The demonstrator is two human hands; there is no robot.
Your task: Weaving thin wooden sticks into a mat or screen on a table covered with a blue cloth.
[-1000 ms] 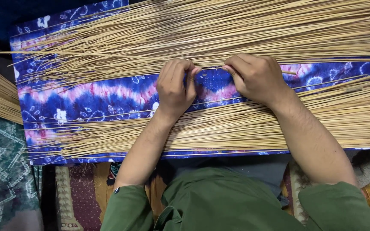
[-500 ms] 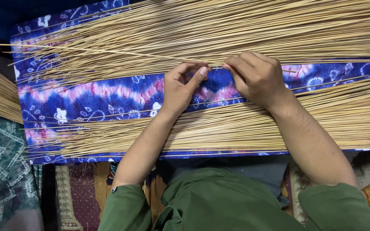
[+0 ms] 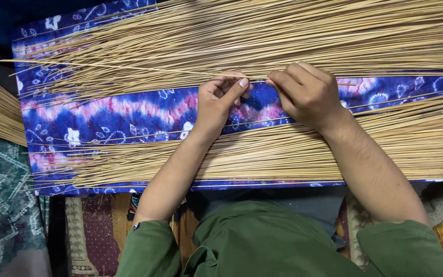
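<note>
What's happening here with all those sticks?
A person in a green top sits over a blue and purple patterned cloth spread with thin tan sticks. The left hand and right hand meet at the middle, each pinching one long thin stick that runs off to the left. One pile of sticks lies beyond the hands, another pile nearer the body, with bare cloth between.

Two heaps of thin sticks lie on the cloth [image 3: 129, 110]: the far heap [image 3: 283, 36] behind, the near heap [image 3: 283, 154] before. Both hands rest between them, left hand [image 3: 220, 102] beside right hand [image 3: 306, 92].
</note>
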